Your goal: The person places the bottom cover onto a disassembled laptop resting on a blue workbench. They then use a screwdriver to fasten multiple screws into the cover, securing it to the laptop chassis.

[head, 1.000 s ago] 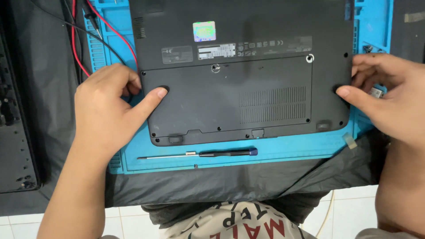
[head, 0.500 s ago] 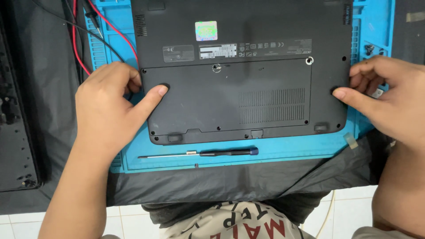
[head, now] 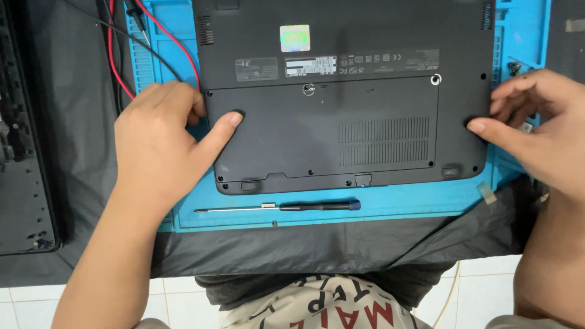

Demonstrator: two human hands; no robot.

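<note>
Laptop (head: 341, 91) lying base-up on a blue mat (head: 378, 216); left hand (head: 161, 143) and right hand (head: 536, 125), open, gripping nothing, thumbs pressing its sides, apparently steadying it. Screwdriver (head: 280, 208) alongside.

White tiled floor (head: 170, 298) under black-draped bench (head: 292, 244)

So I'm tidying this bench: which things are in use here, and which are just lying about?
In use:
left hand
right hand
upturned black laptop
blue mat

Lying about:
screwdriver
red and black leads
dark panel
</note>
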